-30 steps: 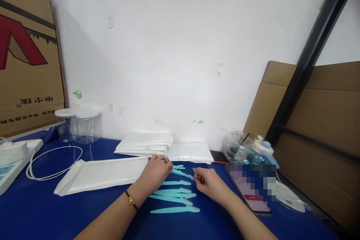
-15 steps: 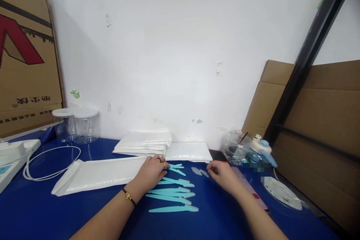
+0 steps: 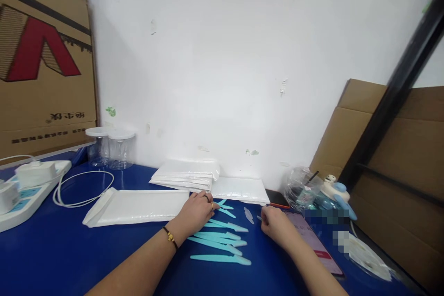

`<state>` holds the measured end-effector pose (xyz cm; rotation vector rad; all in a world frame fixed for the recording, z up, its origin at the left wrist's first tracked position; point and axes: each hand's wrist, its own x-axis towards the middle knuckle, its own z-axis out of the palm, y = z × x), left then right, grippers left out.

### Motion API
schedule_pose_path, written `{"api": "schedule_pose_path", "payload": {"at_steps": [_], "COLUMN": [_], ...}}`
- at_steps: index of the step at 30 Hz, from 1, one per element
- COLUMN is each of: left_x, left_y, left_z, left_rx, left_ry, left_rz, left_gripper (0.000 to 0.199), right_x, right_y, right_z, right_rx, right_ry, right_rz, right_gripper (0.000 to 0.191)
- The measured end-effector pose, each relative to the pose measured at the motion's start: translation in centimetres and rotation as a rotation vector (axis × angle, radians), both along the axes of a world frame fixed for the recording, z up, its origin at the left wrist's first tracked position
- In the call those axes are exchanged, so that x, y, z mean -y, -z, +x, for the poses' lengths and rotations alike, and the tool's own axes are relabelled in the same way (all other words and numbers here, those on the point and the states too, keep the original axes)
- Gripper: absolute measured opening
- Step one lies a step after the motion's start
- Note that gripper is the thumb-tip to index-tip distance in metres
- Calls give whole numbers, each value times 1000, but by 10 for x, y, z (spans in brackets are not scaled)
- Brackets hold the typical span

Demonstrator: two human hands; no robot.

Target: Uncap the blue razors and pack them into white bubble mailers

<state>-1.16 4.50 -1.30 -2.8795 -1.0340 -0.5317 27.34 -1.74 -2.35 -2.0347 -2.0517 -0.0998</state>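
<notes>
Several turquoise eyebrow razors (image 3: 222, 260) lie in a row on the blue table, roughly side by side, with their heads to the right. At the far end of the row, my left hand (image 3: 197, 212) has its fingers bent and closed over the handles of the last razors (image 3: 227, 212); the exact grip is partly hidden. My right hand (image 3: 277, 224) is closed in a pinch right of the row, with the tip of a small translucent plastic piece (image 3: 259, 218) showing at its fingertips. Similar translucent pieces (image 3: 249, 215) lie between the two hands.
A white padded mailer (image 3: 138, 206) lies left of my left hand, and stacked mailers (image 3: 183, 173) stand by the wall. A phone (image 3: 315, 240) is under my right forearm. Clear jars (image 3: 121, 150), a cable (image 3: 83, 173), a power strip (image 3: 34, 194) and a cardboard box (image 3: 48, 101) are left.
The view has turned a little left. My right hand has closed on one translucent piece and drawn it away from the others. My left hand remains at the far razors.
</notes>
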Motion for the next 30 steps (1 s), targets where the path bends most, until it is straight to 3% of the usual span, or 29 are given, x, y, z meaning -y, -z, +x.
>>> {"api": "schedule_pose_path", "payload": {"at_steps": [3, 7, 10, 12, 17, 20, 30], "left_x": [3, 4, 5, 6, 6, 5, 11], "left_y": [0, 1, 2, 3, 4, 4, -3], "left_z": [1, 3, 4, 3, 3, 4, 7], "left_rx": [23, 65, 96, 110, 177, 240, 334], "left_ry": [-20, -30, -29, -37, -25, -39, -8], "left_rz": [-17, -77, -128, -164, -153, -125, -160], "left_gripper": [18, 10, 4, 3, 2, 5, 8], "right_x": [2, 4, 5, 8, 19, 22, 16], "right_y": [2, 4, 3, -2, -21, -24, -8], "right_z": [2, 5, 2, -4, -25, -35, -46], "right_rx": [-114, -383, -648, -875, -1265, -1336, -1322], "right_ry": [-48, -113, -154, -179, -163, -140, -191], "right_rz": [3, 27, -17, -70, -148, -161, 1], "right_gripper": [15, 30, 17, 12, 25, 30, 32]}}
